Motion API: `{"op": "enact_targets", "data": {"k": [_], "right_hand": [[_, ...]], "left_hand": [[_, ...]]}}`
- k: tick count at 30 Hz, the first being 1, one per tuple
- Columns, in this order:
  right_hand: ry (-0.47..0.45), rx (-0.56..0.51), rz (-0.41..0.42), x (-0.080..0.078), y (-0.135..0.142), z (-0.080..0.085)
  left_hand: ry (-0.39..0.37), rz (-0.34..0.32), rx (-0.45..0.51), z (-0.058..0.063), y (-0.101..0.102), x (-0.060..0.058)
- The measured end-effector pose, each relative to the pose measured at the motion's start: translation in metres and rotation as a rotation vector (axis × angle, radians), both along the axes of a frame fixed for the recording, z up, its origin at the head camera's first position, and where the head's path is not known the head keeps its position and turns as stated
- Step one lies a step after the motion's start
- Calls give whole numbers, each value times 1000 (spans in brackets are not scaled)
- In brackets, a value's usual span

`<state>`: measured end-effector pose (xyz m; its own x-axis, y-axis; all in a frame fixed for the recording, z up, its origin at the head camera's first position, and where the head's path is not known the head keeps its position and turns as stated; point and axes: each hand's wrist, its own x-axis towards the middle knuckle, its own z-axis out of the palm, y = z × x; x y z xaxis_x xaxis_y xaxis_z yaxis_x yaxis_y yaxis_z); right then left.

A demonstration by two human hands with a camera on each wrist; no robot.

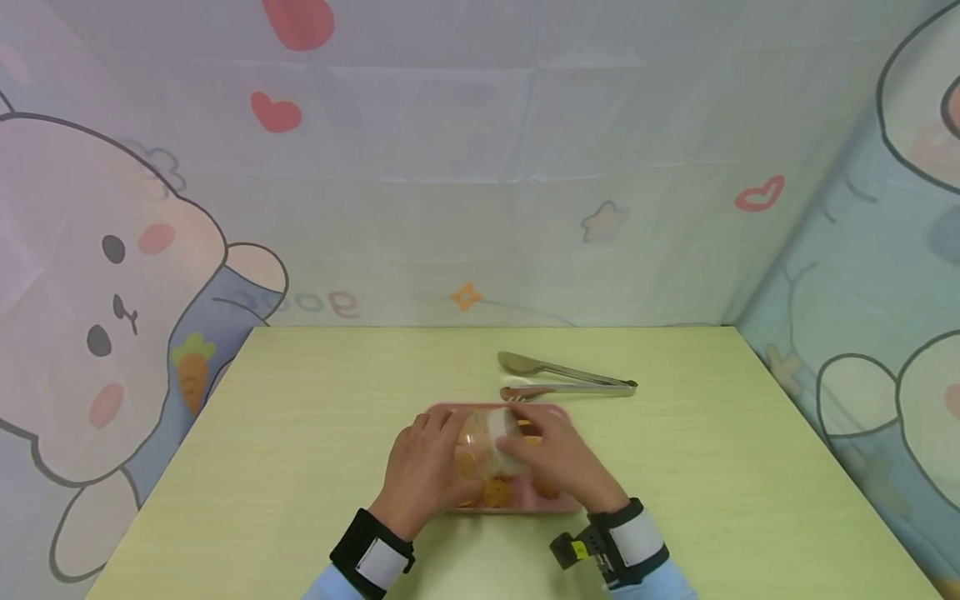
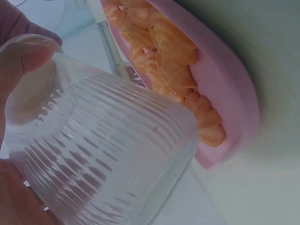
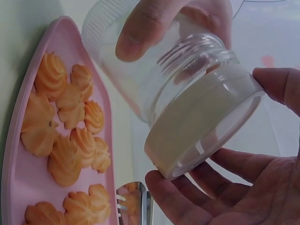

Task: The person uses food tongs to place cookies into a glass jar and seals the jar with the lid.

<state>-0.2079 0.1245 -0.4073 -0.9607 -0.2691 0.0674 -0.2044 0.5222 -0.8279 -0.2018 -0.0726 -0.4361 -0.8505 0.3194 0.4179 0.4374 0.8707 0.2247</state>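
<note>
A clear ribbed jar [image 2: 112, 145] is tilted on its side above a pink tray [image 3: 23, 183]. My left hand [image 1: 427, 467] grips the jar's body, with the thumb across it in the right wrist view. At the mouth sits a white lid [image 3: 201, 117], and the jar's screw threads show beside it. The fingertips and thumb of my right hand [image 1: 566, 458] hold the lid's rim. Golden swirled cookies [image 3: 65, 159] lie on the tray under both hands. No cookies show inside the jar in the wrist views.
Metal tongs [image 1: 573, 372] lie behind the tray on the pale yellow table [image 1: 300, 417], their tips pointing left. A printed cloth backdrop [image 1: 450, 125] rises at the table's back edge and along the sides.
</note>
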Motion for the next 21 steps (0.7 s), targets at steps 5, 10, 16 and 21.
{"op": "enact_targets", "data": {"k": [5,10,16,21], "right_hand": [[-21,5,2,-2,11,-1],[-27,79,-20,-7,27,1],[-13,182,-61,-12,52,1],[36,300,-95,-20,71,-4]], "left_hand": [[-8,10,-1,2,-1,0],[2,11,27,2,-3,-1],[9,13,47,2,-5,-1],[13,17,41,4,-7,-2]]}}
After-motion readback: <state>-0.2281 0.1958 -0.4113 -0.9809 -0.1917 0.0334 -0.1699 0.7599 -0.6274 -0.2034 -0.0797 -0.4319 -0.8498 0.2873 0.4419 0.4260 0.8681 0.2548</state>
